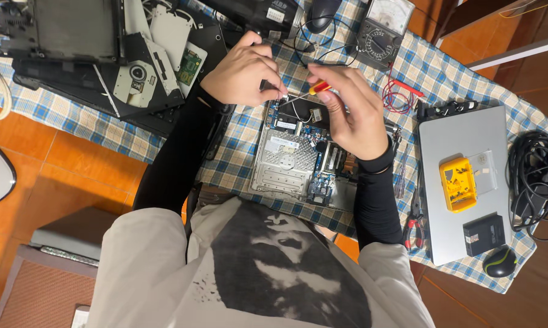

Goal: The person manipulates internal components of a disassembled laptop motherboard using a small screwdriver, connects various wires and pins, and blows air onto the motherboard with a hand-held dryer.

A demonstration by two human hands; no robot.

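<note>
An opened laptop [286, 159] lies bottom-up on the checked tablecloth [73, 112], its metal drive cover and circuit board exposed. My right hand [353, 112] holds a small screwdriver with a red and yellow handle [318, 89], its thin shaft pointing left toward the board's upper edge. My left hand [243, 70] pinches something small at the screwdriver's tip, just above the board; what it is cannot be made out. Both forearms are in black sleeves.
A multimeter [380, 30] with red leads [398, 94] sits behind the hands. At right, a closed silver laptop [462, 133] carries a yellow parts box [458, 184] and a black box [483, 234]; mouse [500, 261], cables [535, 176], pliers [413, 228]. Dismantled laptop parts [134, 79] fill the upper left.
</note>
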